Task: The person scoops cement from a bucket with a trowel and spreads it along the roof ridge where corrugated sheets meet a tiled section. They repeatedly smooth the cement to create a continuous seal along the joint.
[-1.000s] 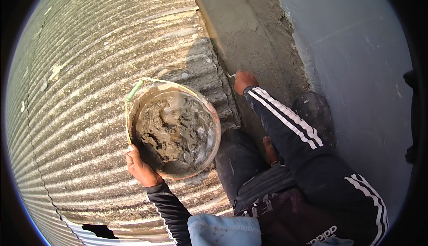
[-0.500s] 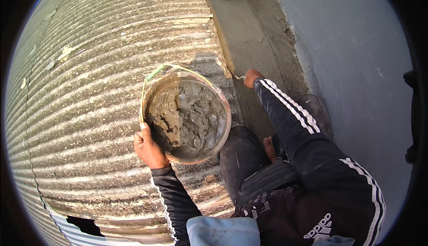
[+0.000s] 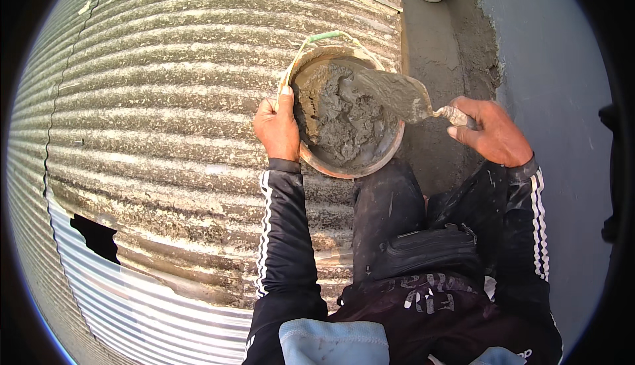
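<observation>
While the left grip [image 3: 279,128] clasps the bucket [image 3: 340,172], the right grip [image 3: 493,130] encloses a leftward-pointing trowel [image 3: 409,98].

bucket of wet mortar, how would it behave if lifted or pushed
The bucket is likely heavy for its size, as grey mortar fills much of it. The mortar may slump when tilted, since it looks wet. Pushed across the corrugated roof sheet, the bucket might catch or rock.

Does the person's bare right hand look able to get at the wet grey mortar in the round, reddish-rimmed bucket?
Probably yes: the right hand holds a grey, mortar-smeared trowel with its blade over the bucket, and the mortar otherwise lies uncovered.
</observation>
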Motion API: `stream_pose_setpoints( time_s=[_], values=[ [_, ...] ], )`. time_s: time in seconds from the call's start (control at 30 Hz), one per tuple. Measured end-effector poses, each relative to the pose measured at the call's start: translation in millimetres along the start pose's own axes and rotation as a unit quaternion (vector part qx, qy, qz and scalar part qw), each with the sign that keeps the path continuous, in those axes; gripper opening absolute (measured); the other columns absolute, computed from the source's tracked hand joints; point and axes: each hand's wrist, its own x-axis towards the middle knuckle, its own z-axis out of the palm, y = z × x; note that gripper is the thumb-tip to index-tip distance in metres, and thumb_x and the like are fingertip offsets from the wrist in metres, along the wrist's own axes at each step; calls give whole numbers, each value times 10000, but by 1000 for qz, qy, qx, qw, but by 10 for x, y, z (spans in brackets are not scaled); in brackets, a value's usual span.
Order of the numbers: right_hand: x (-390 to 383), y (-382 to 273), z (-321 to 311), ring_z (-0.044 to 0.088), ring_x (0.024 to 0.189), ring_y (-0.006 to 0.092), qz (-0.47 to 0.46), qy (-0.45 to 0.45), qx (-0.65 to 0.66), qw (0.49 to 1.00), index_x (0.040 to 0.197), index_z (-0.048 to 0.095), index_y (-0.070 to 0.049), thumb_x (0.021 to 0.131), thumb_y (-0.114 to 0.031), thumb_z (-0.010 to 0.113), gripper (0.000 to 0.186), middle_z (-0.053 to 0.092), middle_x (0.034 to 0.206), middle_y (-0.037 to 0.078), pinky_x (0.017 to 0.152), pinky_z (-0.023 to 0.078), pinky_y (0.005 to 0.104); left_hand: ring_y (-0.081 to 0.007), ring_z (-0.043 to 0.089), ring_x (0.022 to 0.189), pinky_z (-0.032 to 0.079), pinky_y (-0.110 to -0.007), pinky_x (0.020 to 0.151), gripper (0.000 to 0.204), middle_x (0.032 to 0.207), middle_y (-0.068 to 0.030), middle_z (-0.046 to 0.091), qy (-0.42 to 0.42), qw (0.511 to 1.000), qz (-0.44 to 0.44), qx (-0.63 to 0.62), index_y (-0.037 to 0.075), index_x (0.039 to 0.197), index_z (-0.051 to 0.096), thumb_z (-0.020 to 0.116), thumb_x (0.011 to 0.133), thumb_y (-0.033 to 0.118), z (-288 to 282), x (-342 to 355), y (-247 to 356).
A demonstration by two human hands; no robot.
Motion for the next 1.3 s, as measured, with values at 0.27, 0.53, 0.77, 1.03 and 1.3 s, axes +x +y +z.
stream_pose_setpoints(
  time_s=[0.27,0.53,0.77,1.03,1.3],
  values=[
    [150,-567,632,679,853,447,-187,30,-209,959,971,692,5,825,-164,796,247,688,856,245,754,530,537,-20,351,596,291,-248,512,449,655,91,472,4,1000,7,-9,129,671,490,772,999,250,18,-9,30],
    [486,-417,597,725,872,456,-170,-153,-162,960,983,732,22,836,-216,794,287,721,835,241,774,568,535,-25,318,615,258,-252,526,472,663,96,433,-5,1000,18,12,140,673,465,759,1008,296,-2,-32,40],
    [618,-148,299,623,605,140,22,-307,126,943,929,746,-33,926,-318,780,287,664,712,38,536,479,333,-39,317,604,274,-264,518,483,642,85,417,-3,999,20,42,121,673,449,765,1005,273,-2,-13,23],
    [-154,693,-325,539,630,87,77,-54,249,964,1032,718,-39,928,-213,726,203,614,751,-8,576,439,289,-32,278,616,242,-252,534,499,662,94,389,-28,999,12,25,148,679,394,695,1061,263,86,12,25],
    [-192,1760,648,600,700,181,244,100,320,910,1025,672,12,882,-187,686,245,612,768,79,637,466,363,-13,307,582,249,-243,515,489,640,95,423,-46,998,-21,28,153,684,412,684,1070,278,131,70,28]
  ],
)
